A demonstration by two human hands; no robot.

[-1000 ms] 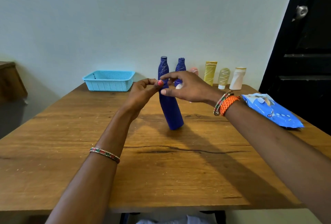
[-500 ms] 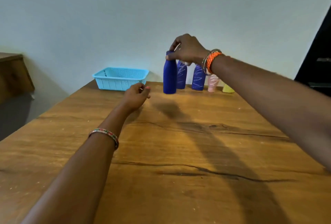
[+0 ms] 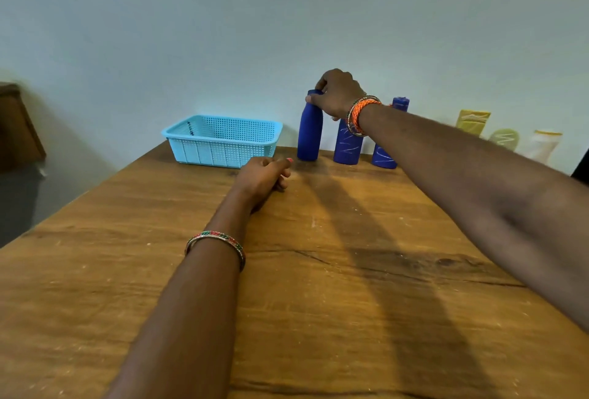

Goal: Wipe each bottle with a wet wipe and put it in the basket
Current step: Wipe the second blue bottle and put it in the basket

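A: Right hand (image 3: pixel 338 92) — fingers curled round the neck of the plain blue bottle (image 3: pixel 309 131), upright on the table (image 3: pixel 318 271), just right of the basket (image 3: pixel 223 140).

B: Left hand (image 3: pixel 261 175)?

A: Loosely curled, holding nothing.

B: Step?

A: Probably basketing. Next: lift it over the rim, leftward.

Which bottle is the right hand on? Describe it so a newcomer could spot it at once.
Find the light blue basket at the table's far edge by the wall. Just right of it begins a row of bottles; the right hand grips the first, a plain blue bottle. Unlike the two blue bottles beside it, it shows no white scribbles.
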